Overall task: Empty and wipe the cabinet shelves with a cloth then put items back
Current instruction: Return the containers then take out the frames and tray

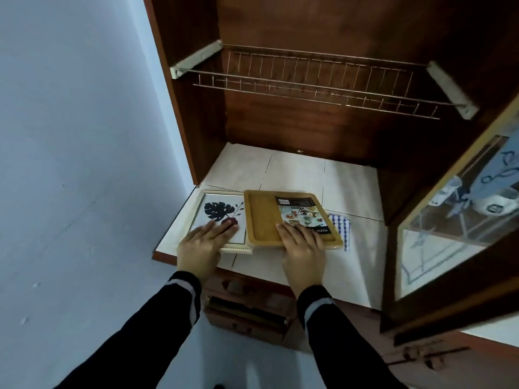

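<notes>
A cream picture frame (pixel 209 211) with a dark leaf print lies flat at the front left of the white tiled shelf (pixel 297 169). My left hand (pixel 200 248) rests on its near edge with fingers stretched over the print. Beside it lies a yellow wooden tray (pixel 261 217) with a printed label card. My right hand (pixel 303 245) lies flat on the tray's near edge, fingers straight. A blue-and-white checked cloth (pixel 341 227) pokes out from under the tray's right side.
An empty wire rack (pixel 309 80) spans the brown cabinet above the shelf. The glass door (pixel 455 220) stands open at the right, with white cups seen through it. Drawers (pixel 247 310) sit below the shelf. A pale wall is at the left.
</notes>
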Tool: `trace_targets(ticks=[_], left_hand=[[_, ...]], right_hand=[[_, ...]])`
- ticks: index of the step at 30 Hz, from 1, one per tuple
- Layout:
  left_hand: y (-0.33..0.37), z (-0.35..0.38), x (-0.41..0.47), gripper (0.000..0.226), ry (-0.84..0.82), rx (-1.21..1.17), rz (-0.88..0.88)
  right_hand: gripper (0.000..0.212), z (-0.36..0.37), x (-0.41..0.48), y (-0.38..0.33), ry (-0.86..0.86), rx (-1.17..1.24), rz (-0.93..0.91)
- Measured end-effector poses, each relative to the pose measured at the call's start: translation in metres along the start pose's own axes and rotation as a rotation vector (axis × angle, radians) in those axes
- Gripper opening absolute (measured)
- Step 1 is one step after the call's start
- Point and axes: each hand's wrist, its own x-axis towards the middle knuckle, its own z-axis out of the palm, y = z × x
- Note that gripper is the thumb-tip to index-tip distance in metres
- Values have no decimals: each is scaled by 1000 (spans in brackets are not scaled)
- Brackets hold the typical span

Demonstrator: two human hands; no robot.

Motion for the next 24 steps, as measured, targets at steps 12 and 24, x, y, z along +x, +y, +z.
trace_targets(ticks=[12,24], left_hand=[[-69,54,54,66,72,-90,180],[-96,75,80,87,-51,-136,198]], right_hand=[[38,58,36,-28,-29,-98,88],[40,83,48,-39,-287,-84,196]])
